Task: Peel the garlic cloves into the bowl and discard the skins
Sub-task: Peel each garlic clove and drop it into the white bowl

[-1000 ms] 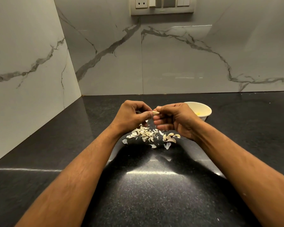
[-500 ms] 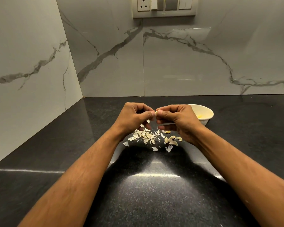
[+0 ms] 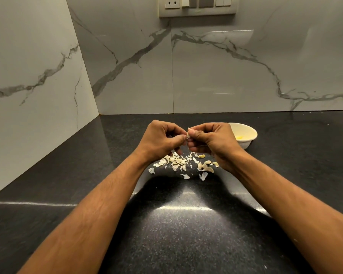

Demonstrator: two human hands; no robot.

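Above the middle of the dark speckled stone counter (image 3: pixel 186 234), toward its back edge, the left hand (image 3: pixel 160 140) is held with fingers curled, thumb tip pinched at the small pale garlic clove (image 3: pixel 189 133); whether loose skin is caught cannot be told. The clove is gripped between thumb and forefinger of the right hand (image 3: pixel 212 140). Below lie the papery white skins (image 3: pixel 176 162), then the unpeeled cloves (image 3: pixel 206 166). The skin is best lifted from the tip while the clove is rolled slowly. The cream round bowl (image 3: pixel 246 133) stands near the right.
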